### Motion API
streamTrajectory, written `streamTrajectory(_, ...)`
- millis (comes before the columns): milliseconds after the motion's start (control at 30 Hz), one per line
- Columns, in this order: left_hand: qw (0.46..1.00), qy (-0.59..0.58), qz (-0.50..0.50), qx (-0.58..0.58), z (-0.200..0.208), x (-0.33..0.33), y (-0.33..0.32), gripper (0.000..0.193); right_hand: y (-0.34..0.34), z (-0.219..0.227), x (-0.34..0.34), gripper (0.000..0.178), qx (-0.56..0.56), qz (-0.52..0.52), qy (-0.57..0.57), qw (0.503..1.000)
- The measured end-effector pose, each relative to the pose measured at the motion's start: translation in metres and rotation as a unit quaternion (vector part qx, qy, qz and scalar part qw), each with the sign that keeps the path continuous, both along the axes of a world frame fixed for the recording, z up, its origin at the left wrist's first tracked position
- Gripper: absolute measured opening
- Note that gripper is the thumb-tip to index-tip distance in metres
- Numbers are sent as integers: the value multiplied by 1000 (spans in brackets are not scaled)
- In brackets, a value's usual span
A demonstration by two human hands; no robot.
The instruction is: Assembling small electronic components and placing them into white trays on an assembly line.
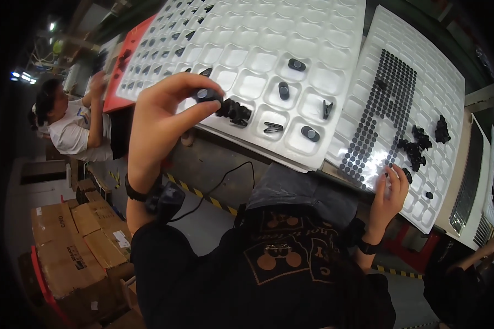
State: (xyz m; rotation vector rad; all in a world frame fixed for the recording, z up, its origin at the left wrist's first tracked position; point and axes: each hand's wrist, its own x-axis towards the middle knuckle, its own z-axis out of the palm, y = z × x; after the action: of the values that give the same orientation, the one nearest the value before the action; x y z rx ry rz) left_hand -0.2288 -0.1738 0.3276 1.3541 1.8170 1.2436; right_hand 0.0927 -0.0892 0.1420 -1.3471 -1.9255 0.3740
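Observation:
My left hand (156,112) is raised over the near left edge of a white tray (291,156). Its thumb and forefinger pinch a small black clip (206,95) with an oval, greyish pad. Right beside those fingertips is a bunch of black clips (235,112); whether the hand also holds it I cannot tell. My right hand (388,197) rests with fingers apart on the near end of a sheet of round black stickers (387,101). Dark spots show at its fingertips, too small to make out. The sheet lies on a second white tray (444,71).
Single black clips, such as one lying sideways (273,127), sit in the left tray's pockets. Black clusters (417,145) lie right of the sticker sheet. A red surface (127,71) adjoins the left tray. Cardboard boxes (66,247) stand at lower left. Another person (74,126) works at far left.

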Motion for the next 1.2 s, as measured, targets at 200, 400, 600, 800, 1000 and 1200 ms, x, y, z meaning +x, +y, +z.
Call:
streamTrajectory(200,974,223,-34,-32,9,12,-5,17,-4,-3,10,17,-9,-13,9,1000)
streamTrajectory(400,978,-154,-10,143,-37,27,27,16,20,-26,32,18,31,-10,-1,999)
streamTrajectory(600,662,-734,-84,124,-61,100,67,20,52,-51,61,19,-21,17,93,995)
streamTrajectory(800,527,-786,-273,-172,-115,219,105,34,72,-66,91,20,-82,-1,196,977)
streamTrajectory(1000,573,-756,-157,-275,-220,262,165,35,100,-86,108,16,-76,-9,118,990)
streamTrajectory(1200,607,-720,-251,-222,-293,260,207,29,131,-113,112,10,-83,-17,77,993)
